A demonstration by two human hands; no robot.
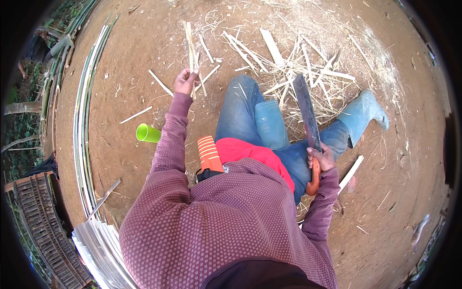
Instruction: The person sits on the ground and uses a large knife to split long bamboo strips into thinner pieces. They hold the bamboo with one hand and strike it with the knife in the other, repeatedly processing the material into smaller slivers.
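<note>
Out ahead on the left, my left hand (185, 82) is closed on a few thin, pale bamboo strips (190, 50) that point away from me. My right hand (323, 158) grips the brown wooden handle of a machete (308, 113) by my thigh. Its broad dark blade points forward, beside the pile of pale shavings and split strips (313, 72) on the dirt. Several single strips lie near my left hand, among them a short one (136, 114). An orange sheath-like object (210, 153) with pale bands sits at my waist.
A lime-green cup (147, 133) lies tipped on the ground left of me. Long green bamboo poles (86, 111) run along the left, with a bundle of whitish strips (103, 250) behind. A slatted wooden structure (45, 226) stands at lower left. Another person's limb (58, 47) shows at upper left.
</note>
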